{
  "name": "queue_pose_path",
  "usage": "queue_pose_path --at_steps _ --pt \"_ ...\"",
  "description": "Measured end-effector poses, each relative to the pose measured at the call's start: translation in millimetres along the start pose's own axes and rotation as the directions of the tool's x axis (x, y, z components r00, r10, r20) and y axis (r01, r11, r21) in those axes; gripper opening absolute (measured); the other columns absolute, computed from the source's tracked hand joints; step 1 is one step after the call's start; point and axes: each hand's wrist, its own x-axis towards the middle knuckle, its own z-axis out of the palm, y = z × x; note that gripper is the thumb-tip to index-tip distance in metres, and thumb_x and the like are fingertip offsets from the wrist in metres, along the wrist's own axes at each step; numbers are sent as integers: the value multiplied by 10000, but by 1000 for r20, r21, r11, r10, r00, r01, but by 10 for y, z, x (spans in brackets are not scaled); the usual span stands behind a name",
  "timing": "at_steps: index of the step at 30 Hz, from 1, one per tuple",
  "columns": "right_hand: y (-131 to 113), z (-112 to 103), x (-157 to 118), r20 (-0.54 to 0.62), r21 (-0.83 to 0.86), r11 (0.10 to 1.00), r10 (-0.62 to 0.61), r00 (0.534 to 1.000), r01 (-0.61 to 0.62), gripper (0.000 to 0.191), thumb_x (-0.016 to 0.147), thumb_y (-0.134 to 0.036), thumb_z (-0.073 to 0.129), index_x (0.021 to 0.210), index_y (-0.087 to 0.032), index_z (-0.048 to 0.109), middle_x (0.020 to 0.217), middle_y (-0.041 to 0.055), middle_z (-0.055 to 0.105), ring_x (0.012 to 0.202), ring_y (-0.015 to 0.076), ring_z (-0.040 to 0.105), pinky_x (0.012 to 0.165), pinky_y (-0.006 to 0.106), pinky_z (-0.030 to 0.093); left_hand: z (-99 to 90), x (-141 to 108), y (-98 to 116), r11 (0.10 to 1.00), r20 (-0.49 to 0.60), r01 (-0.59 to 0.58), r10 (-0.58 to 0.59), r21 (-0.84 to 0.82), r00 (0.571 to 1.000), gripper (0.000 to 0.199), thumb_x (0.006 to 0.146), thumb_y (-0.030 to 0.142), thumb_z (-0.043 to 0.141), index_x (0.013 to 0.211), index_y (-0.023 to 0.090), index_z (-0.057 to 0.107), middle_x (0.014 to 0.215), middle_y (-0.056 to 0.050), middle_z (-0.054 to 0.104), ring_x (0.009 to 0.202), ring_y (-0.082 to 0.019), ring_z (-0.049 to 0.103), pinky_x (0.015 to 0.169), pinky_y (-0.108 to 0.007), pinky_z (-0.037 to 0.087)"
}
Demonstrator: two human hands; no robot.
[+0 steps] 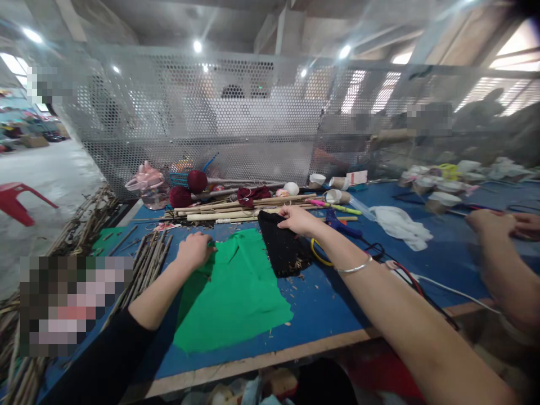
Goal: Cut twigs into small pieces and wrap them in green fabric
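Observation:
A sheet of green cloth [236,298] lies creased on the blue tabletop. At its upper left corner my left hand [196,250] is closed with curled fingers on the cloth's edge; the fingertips are partly hidden. My right hand [298,220] pinches the top edge of a piece of black cloth [280,253], which lies against the green cloth's right side. Pale crumbs are scattered over the black cloth's lower part. Just right of it, partly behind my forearm, is a yellow ring-like handle [319,253]. A blue glue gun [341,225] rests beyond my right wrist.
Bundled twigs [147,264] lie on the left. Bamboo sticks [236,211], dark red yarn balls [197,181] and a pink-lidded jar [149,185] line the back by a perforated metal screen [253,129]. White cloth [400,225] and cables are at right, near another person's hands [493,222].

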Motion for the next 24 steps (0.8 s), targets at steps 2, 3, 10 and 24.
queue_pose_path --at_steps 2,3,10,24 --pt "-5 69 2 -14 -49 999 -5 1000 5 197 642 -97 621 807 -166 539 593 -46 512 510 87 485 413 155 366 6 60 -164 1000 50 -7 9 -29 999 293 774 382 525 977 210 648 1028 -112 632 959 -261 581 763 -325 443" --pt "-11 100 8 -20 -84 996 -13 1000 11 204 637 -103 627 811 -168 542 598 -47 508 513 88 479 415 159 368 11 77 -226 999 78 -15 18 -47 997 264 775 374 522 926 206 659 976 -102 652 917 -243 596 744 -301 441" --pt "-234 345 -368 -238 -504 850 -308 921 154 305 719 -302 638 967 -146 554 928 127 590 860 257 558 731 367 444 -120 90 -437 992 171 126 -127 18 977 330 799 380 504 723 98 657 776 -158 659 786 -263 619 727 -341 423" --pt "81 1274 -1525 445 -207 737 -515 733 643 701 791 -593 474 1369 -219 342 1468 104 228 1352 263 180 1102 453 140 175 -30 43 994 -30 -110 110 9 993 434 852 485 374 1090 183 575 1110 -150 558 1061 -317 492 832 -455 418"
